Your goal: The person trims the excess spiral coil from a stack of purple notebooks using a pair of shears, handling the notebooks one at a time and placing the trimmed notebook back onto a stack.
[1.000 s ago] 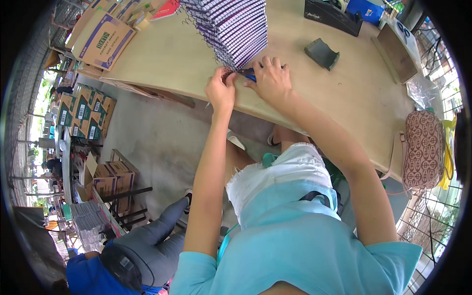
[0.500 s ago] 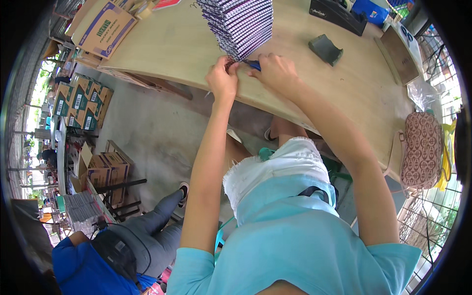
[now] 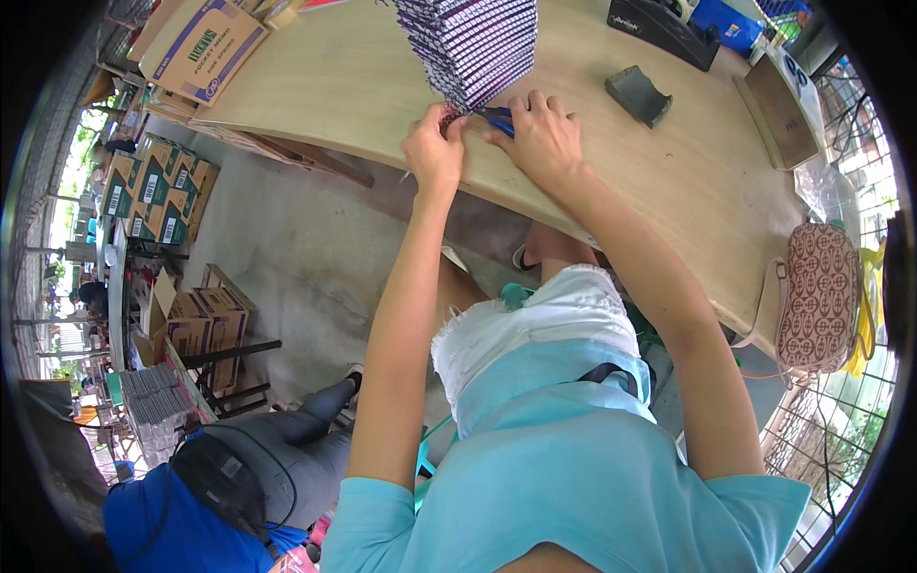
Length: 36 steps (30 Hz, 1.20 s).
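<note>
Pliers (image 3: 501,125), right hand (image 3: 546,136), between thumb and fingers

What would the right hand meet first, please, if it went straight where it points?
The right hand would probably meet the purple-and-white stack ahead and to its left, perhaps with its blue-handled tool touching first, though depth is unclear.

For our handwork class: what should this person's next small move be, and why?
Perhaps squeeze the blue-handled tool gently with the right hand: its tip points toward the dark piece in the left hand, beside the near corner of the purple-and-white stack. Whether it already grips is too small to tell.
</note>
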{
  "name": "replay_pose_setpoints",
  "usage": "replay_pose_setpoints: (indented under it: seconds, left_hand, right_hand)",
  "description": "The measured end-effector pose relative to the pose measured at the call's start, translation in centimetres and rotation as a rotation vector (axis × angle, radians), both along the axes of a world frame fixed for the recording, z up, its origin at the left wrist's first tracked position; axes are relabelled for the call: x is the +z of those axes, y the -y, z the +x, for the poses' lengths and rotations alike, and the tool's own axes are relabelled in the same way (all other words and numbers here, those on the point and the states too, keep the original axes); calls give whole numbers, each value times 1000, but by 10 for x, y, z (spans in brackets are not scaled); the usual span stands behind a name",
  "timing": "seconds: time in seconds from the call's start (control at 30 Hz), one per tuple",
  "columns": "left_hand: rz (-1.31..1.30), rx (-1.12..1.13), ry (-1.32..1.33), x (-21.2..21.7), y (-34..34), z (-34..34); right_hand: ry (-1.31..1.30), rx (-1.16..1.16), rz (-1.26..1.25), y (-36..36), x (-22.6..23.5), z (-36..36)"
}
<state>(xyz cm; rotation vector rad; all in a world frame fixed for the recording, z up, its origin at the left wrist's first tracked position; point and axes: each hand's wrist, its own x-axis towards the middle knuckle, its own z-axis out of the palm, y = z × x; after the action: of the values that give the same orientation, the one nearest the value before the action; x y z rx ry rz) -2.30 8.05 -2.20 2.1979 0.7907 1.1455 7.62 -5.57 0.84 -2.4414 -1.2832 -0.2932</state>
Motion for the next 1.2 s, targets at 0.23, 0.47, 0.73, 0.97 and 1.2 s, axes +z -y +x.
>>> replay_pose_setpoints:
  seconds: [0.23,0.47,0.73,0.97,1.2]
  left_hand:
    - [-2,3,-14,2,-1,0]
    - [-162,-59,92,8,6,-2]
    - [-201,-76,70,9,3,0]
    - [-227,-97,117,8,-1,-4]
    - [-236,-106,171,0,-6,0]
  right_hand:
    - [-141,78,22,-5,-2,10]
    - [67,-12,182,2,-8,0]
    - [-116,38,112,-9,-4,11]
    - [-10,-39,203,-4,-12,-3]
    - [27,-35,270,-8,-14,-2]
